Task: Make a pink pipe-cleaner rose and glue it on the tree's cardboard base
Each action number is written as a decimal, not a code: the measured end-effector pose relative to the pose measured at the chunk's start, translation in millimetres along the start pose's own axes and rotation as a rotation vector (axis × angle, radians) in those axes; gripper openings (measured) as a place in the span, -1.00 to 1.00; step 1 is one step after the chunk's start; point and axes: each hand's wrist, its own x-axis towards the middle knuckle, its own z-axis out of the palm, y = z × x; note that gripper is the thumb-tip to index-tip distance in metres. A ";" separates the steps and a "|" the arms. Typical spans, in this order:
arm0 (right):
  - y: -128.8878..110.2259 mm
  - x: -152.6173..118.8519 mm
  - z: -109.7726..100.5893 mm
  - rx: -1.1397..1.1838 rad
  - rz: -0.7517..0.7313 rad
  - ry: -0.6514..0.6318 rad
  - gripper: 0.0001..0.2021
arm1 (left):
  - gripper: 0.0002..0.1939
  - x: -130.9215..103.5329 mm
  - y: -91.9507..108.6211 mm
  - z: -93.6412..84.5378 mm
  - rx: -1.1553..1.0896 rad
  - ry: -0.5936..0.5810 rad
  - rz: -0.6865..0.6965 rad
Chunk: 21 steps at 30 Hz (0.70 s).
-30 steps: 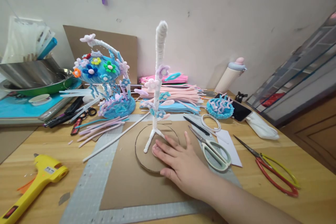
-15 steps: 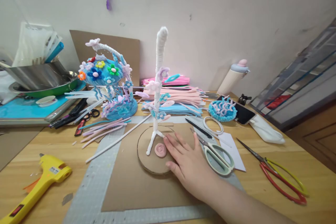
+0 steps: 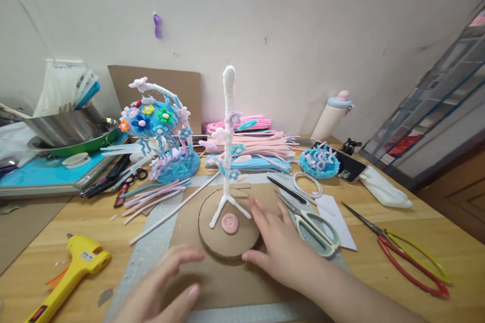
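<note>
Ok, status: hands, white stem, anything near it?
Left hand open, empty. Right hand spread at edge of cardboard disc. White stem upright on disc; pink coil between its feet.

place: craft workspace | signs: glue gun (image 3: 81, 257), cutting mat (image 3: 151, 247), scissors (image 3: 382, 233), pipe cleaners (image 3: 261, 144)

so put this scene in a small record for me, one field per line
left hand: blurred, thumb and fingers apart, holding nothing
right hand: fingers spread at the right edge of the cardboard disc
centre: white stem with flowers, upright on the disc
near stem: flat pink coil, on the disc
left side: yellow glue gun
right side: green-handled scissors, red-and-yellow-handled scissors
</note>
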 end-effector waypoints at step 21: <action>4.0 1.8 -7.2 0.007 -0.029 -0.070 -0.24 | -0.33 52.0 5.3 36.5 0.483 -0.107 0.411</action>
